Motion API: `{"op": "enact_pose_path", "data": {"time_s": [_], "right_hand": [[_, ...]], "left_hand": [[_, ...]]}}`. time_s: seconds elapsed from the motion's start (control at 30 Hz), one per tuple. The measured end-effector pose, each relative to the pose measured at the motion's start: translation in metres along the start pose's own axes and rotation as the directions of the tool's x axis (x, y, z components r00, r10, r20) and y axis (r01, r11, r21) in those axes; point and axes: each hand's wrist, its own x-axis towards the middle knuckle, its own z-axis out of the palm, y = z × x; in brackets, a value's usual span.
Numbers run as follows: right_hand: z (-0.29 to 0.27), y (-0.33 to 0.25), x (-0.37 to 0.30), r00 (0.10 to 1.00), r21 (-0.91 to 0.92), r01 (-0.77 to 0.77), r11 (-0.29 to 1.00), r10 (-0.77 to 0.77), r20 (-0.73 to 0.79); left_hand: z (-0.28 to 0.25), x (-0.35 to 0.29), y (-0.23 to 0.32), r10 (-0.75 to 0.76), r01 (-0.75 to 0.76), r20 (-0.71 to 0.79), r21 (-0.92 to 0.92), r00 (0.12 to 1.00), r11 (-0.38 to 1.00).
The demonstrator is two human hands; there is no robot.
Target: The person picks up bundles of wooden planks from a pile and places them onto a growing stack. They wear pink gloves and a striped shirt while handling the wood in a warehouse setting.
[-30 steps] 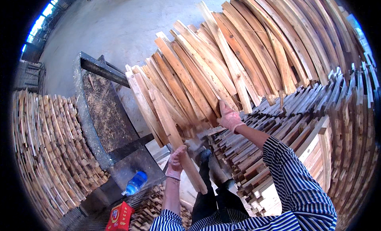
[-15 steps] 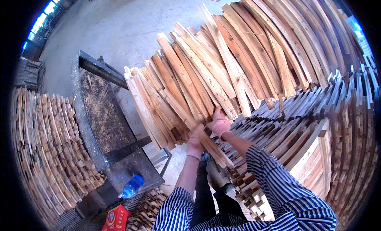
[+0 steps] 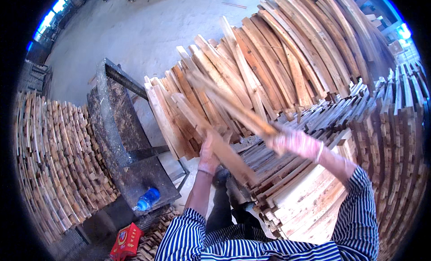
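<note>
My right hand (image 3: 294,143), in a pale glove, grips the near end of a long wooden slat (image 3: 229,106) that slants up to the left and is blurred. My left hand (image 3: 208,154), also gloved, presses against the side of another slat (image 3: 226,153) leaning in front of me. Both slats lie before a fan of leaning slats (image 3: 251,68). My striped sleeves come in from the lower edge.
A dark metal work table (image 3: 119,126) stands to the left with a blue plastic bottle (image 3: 147,199) on its near corner. A red box (image 3: 125,241) lies below it. Stacked slats (image 3: 49,162) fill the left side, and crossed slat stacks (image 3: 381,126) fill the right.
My right hand has pulled a slat out of the leaning fan and swung it up and rightward. My left hand has risen from a low slat to the one in front.
</note>
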Motion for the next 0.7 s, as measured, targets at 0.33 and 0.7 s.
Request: {"op": "enact_pose_path", "data": {"time_s": [0.33,0.7], "right_hand": [[0.039,0.092,-0.192,0.878,-0.834,0.036,0.55,-0.416,-0.237],[0.0,0.099,-0.303,0.367,-0.414,0.557,0.72,-0.661,-0.654]], "left_hand": [[0.127,-0.024,-0.064,0.056,-0.082,0.238,0.1,0.97,0.992],[0.286,-0.031,-0.203,-0.316,-0.09,0.557,0.582,0.768,0.808]]}}
